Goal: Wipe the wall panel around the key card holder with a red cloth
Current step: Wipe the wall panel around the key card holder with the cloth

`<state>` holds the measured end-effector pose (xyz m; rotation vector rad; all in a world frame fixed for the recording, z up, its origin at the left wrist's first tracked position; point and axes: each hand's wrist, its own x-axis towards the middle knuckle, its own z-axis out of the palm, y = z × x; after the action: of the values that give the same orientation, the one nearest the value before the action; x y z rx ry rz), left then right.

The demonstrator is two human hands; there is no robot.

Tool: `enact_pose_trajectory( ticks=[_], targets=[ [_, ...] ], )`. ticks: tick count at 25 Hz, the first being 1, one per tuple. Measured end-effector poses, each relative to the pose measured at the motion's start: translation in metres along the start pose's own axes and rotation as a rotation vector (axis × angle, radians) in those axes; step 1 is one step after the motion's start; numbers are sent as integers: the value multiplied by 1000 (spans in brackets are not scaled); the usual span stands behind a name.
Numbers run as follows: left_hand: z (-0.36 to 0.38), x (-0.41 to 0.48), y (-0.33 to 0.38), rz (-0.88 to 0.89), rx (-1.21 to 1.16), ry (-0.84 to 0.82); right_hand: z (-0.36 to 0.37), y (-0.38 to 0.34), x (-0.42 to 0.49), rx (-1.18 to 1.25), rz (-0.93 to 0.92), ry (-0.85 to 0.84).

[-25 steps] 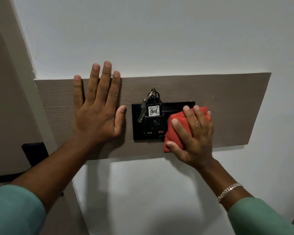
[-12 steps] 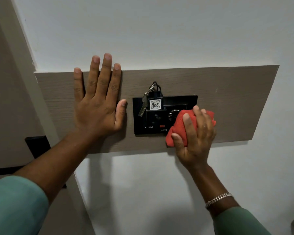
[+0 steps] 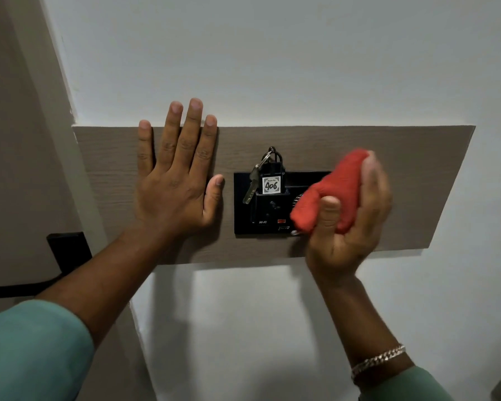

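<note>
Wood-grain wall panel (image 3: 388,157) on white wall (image 3: 272,53), black key card holder (image 3: 268,209), red cloth (image 3: 330,192)

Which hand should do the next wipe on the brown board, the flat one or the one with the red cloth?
The right hand, I think. It already grips the red cloth beside the black key card holder. The left hand lies flat and empty on the wall panel.

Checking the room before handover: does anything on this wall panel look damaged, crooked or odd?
Nothing stands out. The black key card holder sits square on the wood panel, with the 406 tag and key hanging from it. The right hand grips the red cloth; the left hand lies flat.
</note>
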<state>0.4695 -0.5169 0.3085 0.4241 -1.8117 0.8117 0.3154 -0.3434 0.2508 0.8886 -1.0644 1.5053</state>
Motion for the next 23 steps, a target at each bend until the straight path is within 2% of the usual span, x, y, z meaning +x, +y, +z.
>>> enact_pose_trajectory(
  ticks=[3, 5, 8, 12, 13, 16, 18, 19, 22, 23],
  targets=[
    [-1, -1, 0, -6, -15, -10, 30, -36, -21, -110, -137, -255],
    [-1, -1, 0, -1, -10, -9, 38, -37, -31, -223, -183, -319],
    [-1, -1, 0, -4, -23, -3, 27, -21, -35, -265, -187, -318],
    [-1, -2, 1, -2, -27, -3, 42, -34, -30, -207, 55, -213],
    [0, -2, 0, -1, -23, -2, 45, -38, -28, -206, 32, -231],
    [-1, -2, -1, -6, -33, -3, 24, -11, -31, -269, -322, -389],
    [-1, -3, 1, -5, -26, -2, 5, 12, -24, -285, -444, -454],
    [-1, -3, 1, -5, -26, -3, 2, 17, -20, -271, -401, -456],
    [0, -3, -1, -6, -11, -4, 21, 0, -13, -238, -31, -331],
    [1, -3, -1, -6, -6, -5, 28, -8, -12, -242, 42, -297]
  ],
)
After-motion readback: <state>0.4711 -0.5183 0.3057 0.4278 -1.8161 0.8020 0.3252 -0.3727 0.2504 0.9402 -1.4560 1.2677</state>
